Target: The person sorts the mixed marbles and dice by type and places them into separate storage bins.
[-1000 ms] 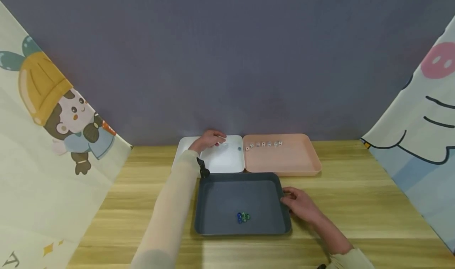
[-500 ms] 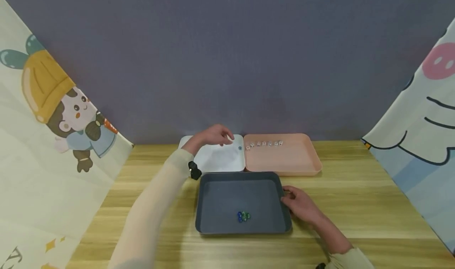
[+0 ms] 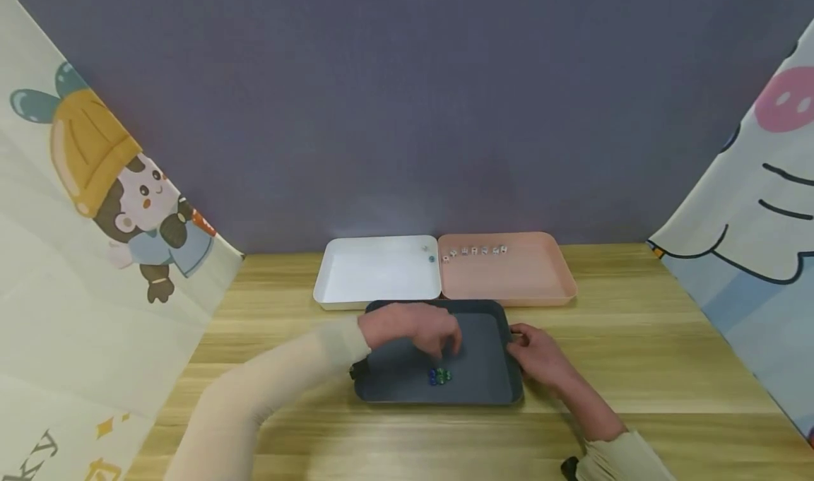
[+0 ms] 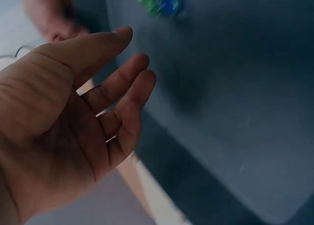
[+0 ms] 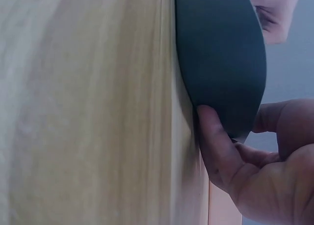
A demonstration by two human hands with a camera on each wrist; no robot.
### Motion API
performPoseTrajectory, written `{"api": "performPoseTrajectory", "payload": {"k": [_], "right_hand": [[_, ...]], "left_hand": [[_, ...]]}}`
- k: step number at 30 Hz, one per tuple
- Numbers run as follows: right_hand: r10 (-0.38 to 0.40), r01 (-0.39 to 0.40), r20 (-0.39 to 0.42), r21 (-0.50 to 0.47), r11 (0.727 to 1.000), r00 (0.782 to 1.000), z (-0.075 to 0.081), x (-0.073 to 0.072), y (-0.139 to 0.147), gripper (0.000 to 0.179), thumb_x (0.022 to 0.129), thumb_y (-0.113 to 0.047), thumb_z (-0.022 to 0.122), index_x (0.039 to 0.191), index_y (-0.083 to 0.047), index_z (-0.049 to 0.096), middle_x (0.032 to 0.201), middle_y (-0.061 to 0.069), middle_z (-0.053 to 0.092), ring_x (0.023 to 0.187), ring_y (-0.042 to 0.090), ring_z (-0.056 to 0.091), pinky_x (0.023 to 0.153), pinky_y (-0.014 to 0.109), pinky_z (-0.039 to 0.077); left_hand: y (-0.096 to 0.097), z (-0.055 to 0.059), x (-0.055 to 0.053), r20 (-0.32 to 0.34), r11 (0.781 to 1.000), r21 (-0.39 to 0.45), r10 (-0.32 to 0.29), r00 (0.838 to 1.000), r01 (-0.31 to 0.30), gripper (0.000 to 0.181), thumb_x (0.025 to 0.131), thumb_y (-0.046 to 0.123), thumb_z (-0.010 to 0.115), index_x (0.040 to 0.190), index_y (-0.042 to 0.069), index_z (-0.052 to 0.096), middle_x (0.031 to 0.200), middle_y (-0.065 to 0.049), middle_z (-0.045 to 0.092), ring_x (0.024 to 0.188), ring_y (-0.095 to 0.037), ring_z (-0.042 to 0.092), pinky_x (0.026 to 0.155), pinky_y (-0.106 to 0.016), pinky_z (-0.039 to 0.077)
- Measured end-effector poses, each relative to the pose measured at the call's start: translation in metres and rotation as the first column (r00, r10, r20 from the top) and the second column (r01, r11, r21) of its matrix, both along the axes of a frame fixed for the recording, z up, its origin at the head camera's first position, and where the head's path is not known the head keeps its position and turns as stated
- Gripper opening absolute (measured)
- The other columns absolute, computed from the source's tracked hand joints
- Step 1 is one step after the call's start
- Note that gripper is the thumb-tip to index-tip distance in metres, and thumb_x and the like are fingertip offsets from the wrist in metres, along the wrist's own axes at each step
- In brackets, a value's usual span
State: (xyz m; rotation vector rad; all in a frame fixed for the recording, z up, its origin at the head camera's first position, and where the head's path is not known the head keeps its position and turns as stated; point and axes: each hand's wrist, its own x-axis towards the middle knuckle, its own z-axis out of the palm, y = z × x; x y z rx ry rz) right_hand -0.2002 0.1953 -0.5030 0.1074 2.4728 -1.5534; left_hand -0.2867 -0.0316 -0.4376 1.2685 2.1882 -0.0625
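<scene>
My left hand (image 3: 422, 328) hovers over the dark grey tray (image 3: 486, 382), its fingers loosely bent and nothing between them. Just below its fingertips lies a small cluster of glossy blue and green beads (image 3: 440, 376), which also shows at the top of the left wrist view as blurred beads (image 4: 159, 1). At the tray's right side, my right hand (image 3: 540, 357) holds the rim. In the right wrist view one finger (image 5: 213, 131) lies along the outer wall and the thumb sits at the upper edge.
Behind the dark tray, a white tray (image 3: 375, 272) stands on the left, with a bluish and a clear bead (image 3: 432, 259) near its right wall. Beside it a pink tray (image 3: 509, 280) bears a row of small white dice-like cubes (image 3: 473, 251). A grey wall (image 3: 407, 114) rises behind.
My left hand has left the white tray and come forward over the dark tray. A clear bead now shows in the white tray near the bluish one. My right hand stays at the rim.
</scene>
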Motion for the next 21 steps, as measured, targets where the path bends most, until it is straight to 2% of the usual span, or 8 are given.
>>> {"api": "performPoseTrajectory", "payload": {"k": [5,8,13,17,21], "right_hand": [[-0.005,0.005,0.01,-0.007,1.0,1.0,-0.001,0.0,0.0,0.043,0.093,-0.004,0.052,0.134,0.009,0.048,0.099,0.016,0.061,0.07,0.022,0.059,0.053,0.037,0.05],[-0.002,0.002,0.006,-0.009,1.0,1.0,-0.002,-0.001,0.002,0.043,0.094,-0.005,0.052,0.134,0.01,0.047,0.102,0.019,0.061,0.073,0.023,0.06,0.053,0.038,0.051],[-0.008,0.008,0.007,-0.007,1.0,1.0,-0.001,-0.001,0.003,0.043,0.093,-0.005,0.053,0.133,0.012,0.047,0.105,0.02,0.062,0.078,0.023,0.063,0.055,0.038,0.054],[-0.002,0.002,0.003,-0.01,1.0,1.0,0.0,0.0,0.003,0.043,0.093,-0.005,0.054,0.132,0.012,0.047,0.103,0.019,0.063,0.079,0.023,0.064,0.056,0.038,0.055],[0.006,-0.006,-0.013,-0.005,1.0,1.0,-0.001,0.0,0.002,0.042,0.093,-0.005,0.054,0.131,0.013,0.047,0.102,0.019,0.064,0.079,0.023,0.063,0.056,0.038,0.054]], "left_hand": [[0.003,-0.015,0.008,0.028,1.0,0.015,-0.015,1.0,0.015,0.023,0.083,0.02,0.079,0.104,0.024,0.071,0.093,0.012,0.064,0.078,-0.001,0.058,0.067,-0.021,0.048],[0.003,-0.018,0.01,0.041,0.999,0.03,-0.02,0.999,0.019,0.021,0.083,0.021,0.08,0.102,0.024,0.072,0.087,0.013,0.063,0.075,0.0,0.058,0.065,-0.02,0.047],[0.004,-0.024,0.014,0.059,0.995,0.079,-0.061,0.996,0.057,0.017,0.083,0.02,0.08,0.098,0.023,0.072,0.083,0.014,0.062,0.072,0.001,0.057,0.063,-0.017,0.046],[0.004,-0.029,0.018,0.054,0.989,0.121,-0.089,0.995,0.082,0.013,0.082,0.022,0.081,0.093,0.023,0.073,0.079,0.015,0.061,0.068,0.001,0.056,0.061,-0.016,0.045],[0.003,-0.033,0.019,0.048,0.984,0.158,-0.092,0.995,0.083,0.011,0.082,0.023,0.08,0.091,0.023,0.073,0.08,0.017,0.061,0.07,0.003,0.056,0.062,-0.015,0.045]]}}
